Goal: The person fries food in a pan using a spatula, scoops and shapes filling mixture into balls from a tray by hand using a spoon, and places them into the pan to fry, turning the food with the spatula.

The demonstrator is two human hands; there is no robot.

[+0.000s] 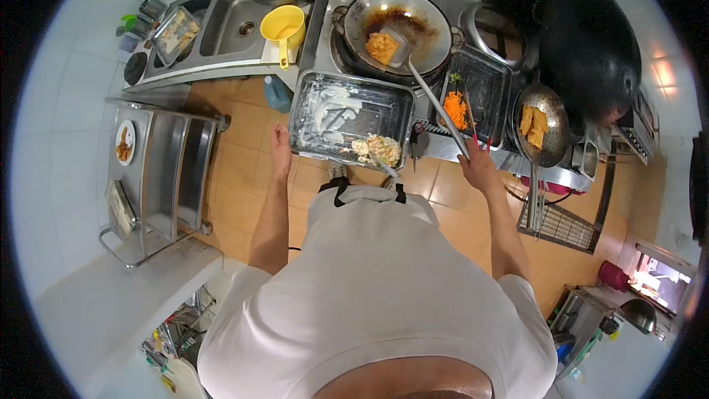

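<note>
My right hand [481, 168] is closed around the long handle of a wok spatula [436, 102]. Its blade rests in a wok [437, 35] with a browned bottom, against a heap of golden food pieces [380, 47]. My left hand [281, 151] hangs beside the near left corner of a metal tray [301, 114], fingers extended and nothing in them. White smears and a pile of chopped pale mixture [384, 149] lie in that tray, with a spoon-like utensil in the pile. Near my right hand, red-tipped tongs [470, 114] lean over shredded carrot [455, 109] in a dark tray.
A perforated ladle [555, 149] holding golden pieces sits at the right, near a big black wok [591, 48]. A yellow dipper [283, 26] stands by the sink [229, 22]. At the left is a steel trolley [159, 170] with a plate of food [125, 142].
</note>
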